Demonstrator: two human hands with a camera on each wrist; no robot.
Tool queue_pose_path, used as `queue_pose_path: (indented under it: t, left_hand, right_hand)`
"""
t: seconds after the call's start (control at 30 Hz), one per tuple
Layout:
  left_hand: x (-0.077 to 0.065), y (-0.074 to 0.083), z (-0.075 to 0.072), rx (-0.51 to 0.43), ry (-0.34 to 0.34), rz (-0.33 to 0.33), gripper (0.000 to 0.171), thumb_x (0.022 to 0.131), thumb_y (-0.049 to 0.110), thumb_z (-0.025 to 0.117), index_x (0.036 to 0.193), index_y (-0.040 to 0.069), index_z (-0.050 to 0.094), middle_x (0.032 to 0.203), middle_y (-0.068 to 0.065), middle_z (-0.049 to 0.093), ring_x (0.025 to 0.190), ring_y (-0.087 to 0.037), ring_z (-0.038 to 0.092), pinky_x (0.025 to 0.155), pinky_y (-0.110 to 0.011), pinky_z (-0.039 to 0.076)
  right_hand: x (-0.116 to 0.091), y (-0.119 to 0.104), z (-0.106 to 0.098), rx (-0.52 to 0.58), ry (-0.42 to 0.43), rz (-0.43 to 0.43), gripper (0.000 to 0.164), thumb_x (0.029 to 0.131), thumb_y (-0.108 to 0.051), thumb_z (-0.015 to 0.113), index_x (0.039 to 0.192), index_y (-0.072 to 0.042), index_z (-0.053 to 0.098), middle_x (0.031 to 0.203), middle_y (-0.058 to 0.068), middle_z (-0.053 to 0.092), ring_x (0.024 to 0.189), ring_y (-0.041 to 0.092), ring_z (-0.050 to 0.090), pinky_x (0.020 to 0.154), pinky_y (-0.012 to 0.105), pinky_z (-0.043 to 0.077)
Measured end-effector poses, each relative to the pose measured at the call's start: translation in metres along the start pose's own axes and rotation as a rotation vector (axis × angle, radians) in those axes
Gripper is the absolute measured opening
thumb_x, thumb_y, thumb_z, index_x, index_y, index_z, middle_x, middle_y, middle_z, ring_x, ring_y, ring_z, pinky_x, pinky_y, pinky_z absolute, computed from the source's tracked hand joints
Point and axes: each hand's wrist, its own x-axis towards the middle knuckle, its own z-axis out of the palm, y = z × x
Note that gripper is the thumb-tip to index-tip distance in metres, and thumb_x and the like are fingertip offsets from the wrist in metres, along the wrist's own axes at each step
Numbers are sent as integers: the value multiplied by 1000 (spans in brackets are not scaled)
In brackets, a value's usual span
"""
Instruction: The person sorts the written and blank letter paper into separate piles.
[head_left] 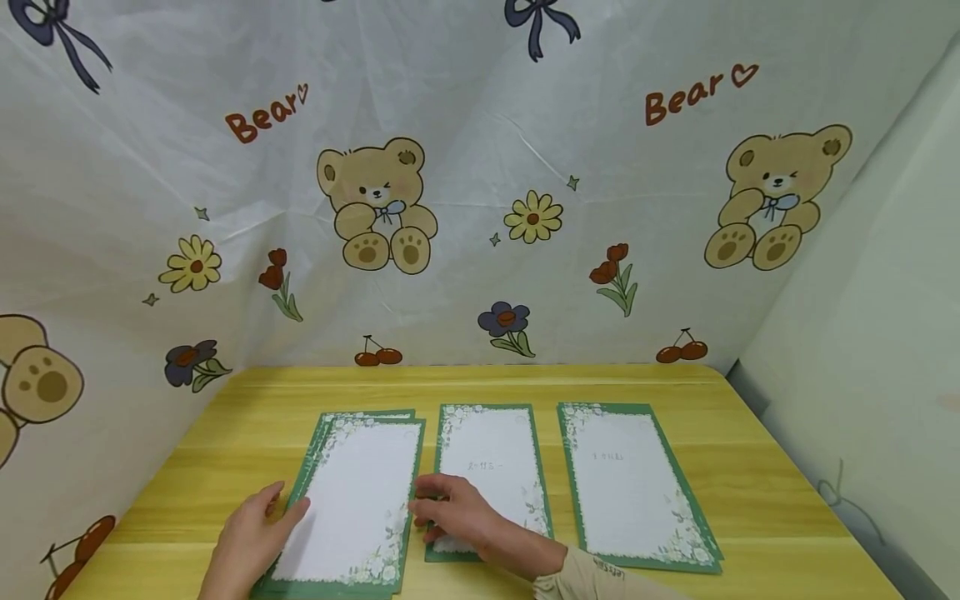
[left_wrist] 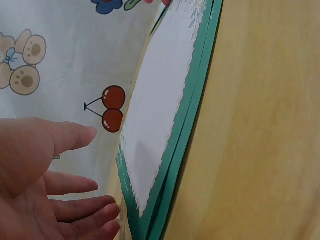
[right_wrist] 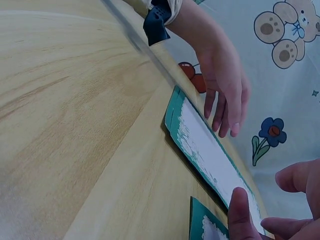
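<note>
On table [head_left: 180, 483], L side: green-bordered sheet stack [head_left: 348, 500]; L hand [head_left: 251, 533] & R hand [head_left: 465, 514] loosely spread by opp. long edges, no pinch. Prob. light, bendy, slips btwn layers; hold both long edges.

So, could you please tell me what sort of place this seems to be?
Probably an indoor tabletop workspace, perhaps a makeshift one: a wood-grain table, green-bordered sheets laid out side by side, and a creased, bear-print backdrop behind them.

Sheets [head_left: 348, 500] in a row on table [head_left: 776, 517]
</note>
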Motion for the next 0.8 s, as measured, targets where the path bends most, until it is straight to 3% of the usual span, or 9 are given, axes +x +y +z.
queue_pose_path:
  t: [0.47,0.63,0.8]
  left_hand:
    - [2,-4,5,10,-12,-4,85,95,53,59,135,-20,43,124,-34,58,114,-50,54,89,-60,46]
    - [1,4,6,10,7,11,81,95,51,61,134,-19,46,123,-33,59,112,-48,55,90,-60,46]
    - [-1,19,10,-5,41,89,68,96,42,64,132,-15,53,117,-27,63,106,-41,58,86,-56,48]
  right_hand:
    - [-2,0,-4,-7,-6,8,44,97,-8,61,138,5,52,124,15,60,92,26,64,75,43,57]
    - [-8,1,-19,-13,7,-13,46,98,-10,61,139,6,49,125,15,59,95,29,65,76,42,57]
    - [-16,1,-45,-47,48,-30,48,99,-15,62,140,7,48,125,16,60,97,28,65,77,41,57]
